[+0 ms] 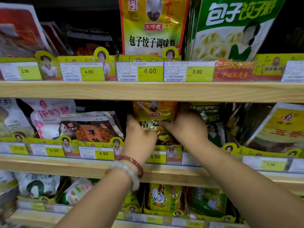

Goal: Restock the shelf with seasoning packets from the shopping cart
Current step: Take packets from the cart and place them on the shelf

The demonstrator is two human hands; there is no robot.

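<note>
Nearest the camera, two bare forearms are reaching up and in toward the middle shelf point(98, 163), the left wrist wearing a pale bangle and a red bangle point(131, 163). The left hand point(139, 134) is curling round the left edge of an orange-yellow seasoning packet point(154, 112), thumb lying over its printed face. The right hand point(187, 127) is gripping the packet's right edge, thumb pressing across the front toward the left hand's thumb. The packet is standing upright in its slot on the middle shelf, its foot behind the yellow price rail point(156, 157) marked 5.00, with a dark green packet point(209, 116) just beside it on the right and a brown-orange packet point(92, 129) leaning on the left.

The step appears to be seating this packet squarely. To do it well, I would be keeping both hands level so the face is staying flat and forward, pushing the base down behind the rail rather than shoving the top, and watching that the green neighbour is not being dragged out of line. The shopping cart is not in view.
</note>
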